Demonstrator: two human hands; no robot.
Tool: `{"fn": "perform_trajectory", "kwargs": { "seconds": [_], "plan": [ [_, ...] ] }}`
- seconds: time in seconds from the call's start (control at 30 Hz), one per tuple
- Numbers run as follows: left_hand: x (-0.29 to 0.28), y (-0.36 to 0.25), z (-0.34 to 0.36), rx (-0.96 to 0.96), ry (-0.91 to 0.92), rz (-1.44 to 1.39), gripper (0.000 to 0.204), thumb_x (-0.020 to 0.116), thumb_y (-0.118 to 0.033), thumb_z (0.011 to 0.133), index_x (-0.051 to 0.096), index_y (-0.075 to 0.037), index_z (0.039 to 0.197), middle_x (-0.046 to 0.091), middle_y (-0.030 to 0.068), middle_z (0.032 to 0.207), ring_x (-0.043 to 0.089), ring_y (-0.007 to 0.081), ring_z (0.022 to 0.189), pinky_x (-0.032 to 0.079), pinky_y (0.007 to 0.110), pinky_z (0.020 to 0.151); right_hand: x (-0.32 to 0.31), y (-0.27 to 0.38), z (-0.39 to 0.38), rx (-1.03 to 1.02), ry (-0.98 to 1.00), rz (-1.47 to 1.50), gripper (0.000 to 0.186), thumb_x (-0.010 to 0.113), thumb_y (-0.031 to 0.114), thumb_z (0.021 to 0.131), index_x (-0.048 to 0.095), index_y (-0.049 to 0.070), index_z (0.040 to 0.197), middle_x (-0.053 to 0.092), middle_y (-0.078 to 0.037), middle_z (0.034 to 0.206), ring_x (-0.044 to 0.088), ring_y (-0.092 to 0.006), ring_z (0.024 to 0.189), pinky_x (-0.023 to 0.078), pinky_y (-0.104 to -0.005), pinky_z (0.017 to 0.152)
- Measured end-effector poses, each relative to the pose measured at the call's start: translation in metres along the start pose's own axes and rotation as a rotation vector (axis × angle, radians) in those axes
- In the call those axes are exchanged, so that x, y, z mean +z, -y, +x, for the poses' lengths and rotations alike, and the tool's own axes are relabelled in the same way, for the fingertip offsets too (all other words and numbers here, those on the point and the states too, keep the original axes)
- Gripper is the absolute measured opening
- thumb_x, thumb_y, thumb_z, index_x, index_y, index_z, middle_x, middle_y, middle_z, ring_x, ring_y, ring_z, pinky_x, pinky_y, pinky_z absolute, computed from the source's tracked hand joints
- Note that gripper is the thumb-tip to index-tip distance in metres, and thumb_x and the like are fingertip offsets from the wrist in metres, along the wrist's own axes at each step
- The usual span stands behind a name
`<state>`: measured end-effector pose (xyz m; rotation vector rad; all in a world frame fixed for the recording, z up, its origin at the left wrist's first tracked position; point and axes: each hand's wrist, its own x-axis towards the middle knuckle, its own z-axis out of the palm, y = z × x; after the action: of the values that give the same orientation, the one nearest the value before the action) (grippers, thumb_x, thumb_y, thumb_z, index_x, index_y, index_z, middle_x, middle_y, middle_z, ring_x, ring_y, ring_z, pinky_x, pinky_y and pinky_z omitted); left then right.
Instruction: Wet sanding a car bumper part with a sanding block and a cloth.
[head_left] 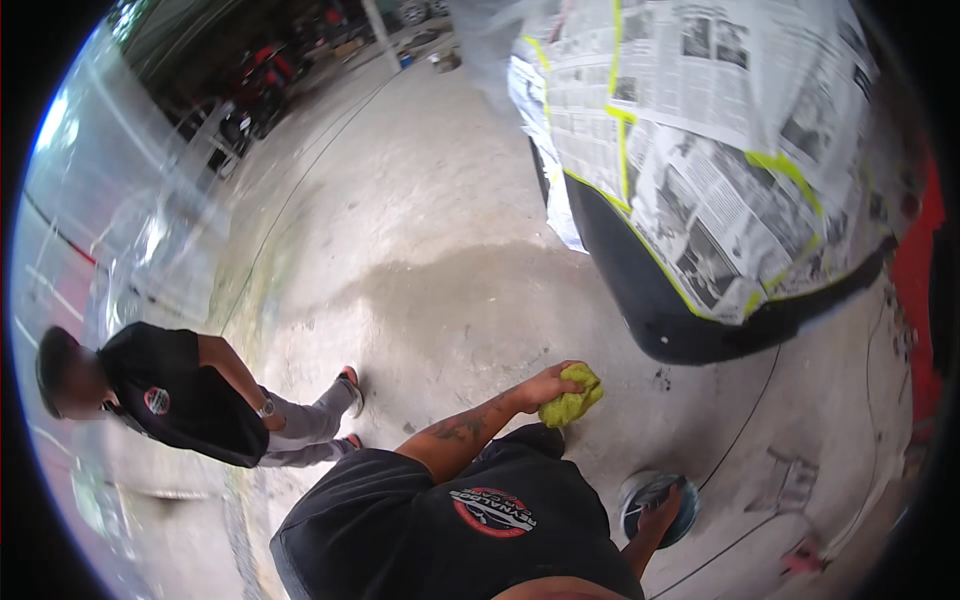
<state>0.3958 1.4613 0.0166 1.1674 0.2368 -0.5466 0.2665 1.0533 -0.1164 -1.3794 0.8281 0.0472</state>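
Observation:
My left hand [549,383] is closed around a crumpled yellow-green cloth [572,398], out in front of my dark shirt. Down at the lower right, my right hand [657,517] is over the mouth of a round bucket [690,520]. Something dark shows beside its fingers, inside the bucket rim; whether the hand grips it I cannot tell. Ahead and to the right stands a vehicle end wrapped in newspaper [690,190], its sheets fixed with bright yellow tape [622,150]. Below the paper, a dark bumper [680,335] is bare. Neither hand touches the vehicle.
A person [180,395] in a black shirt and cap stands at my left. Clear plastic sheeting [130,220] hangs behind them. Dark cords [745,430] cross the concrete floor near the bucket, by a small metal stand [790,482]. A damp patch [450,300] darkens the floor ahead.

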Motion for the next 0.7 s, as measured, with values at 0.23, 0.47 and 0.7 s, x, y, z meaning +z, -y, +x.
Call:
{"fn": "perform_trajectory", "kwargs": {
  "seconds": [0.23,0.47,0.7],
  "plan": [
    [-0.154,0.099,-0.022,-0.266,-0.675,0.486,0.06,0.075,-0.035,0.072,0.058,-0.009,0.124,0.068,0.0136,0.106,0.067,0.0262,0.094,0.054,0.04,0.081,0.027,0.093,0.059,-0.345,0.067,-0.323,0.056,0.055,0.039,0.09,0.041,0.015,0.138,0.043,-0.008,0.138,0.042,-0.0281,0.127,0.039,-0.0447,0.098],
    [-0.189,0.163,-0.113,-0.694,-0.63,0.84,0.061,0.072,-0.038,0.069,0.06,-0.012,0.123,0.063,0.0159,0.12,0.06,0.0326,0.112,0.049,0.044,0.093,0.077,0.154,0.119,-0.024,0.059,-0.379,0.06,0.049,0.047,0.084,0.042,0.019,0.137,0.04,-0.003,0.138,0.037,-0.0261,0.126,0.032,-0.0532,0.092],
    [-0.115,0.204,-0.118,-0.649,-0.844,0.484,0.056,0.069,-0.038,0.073,0.06,-0.016,0.123,0.062,0.0136,0.122,0.059,0.0316,0.114,0.048,0.045,0.094,0.085,0.148,0.151,-0.207,-0.01,-0.672,0.037,0.043,0.03,0.091,0.056,0.002,0.111,0.057,-0.015,0.105,0.054,-0.0295,0.098,0.043,-0.0387,0.078]
  ]
}}
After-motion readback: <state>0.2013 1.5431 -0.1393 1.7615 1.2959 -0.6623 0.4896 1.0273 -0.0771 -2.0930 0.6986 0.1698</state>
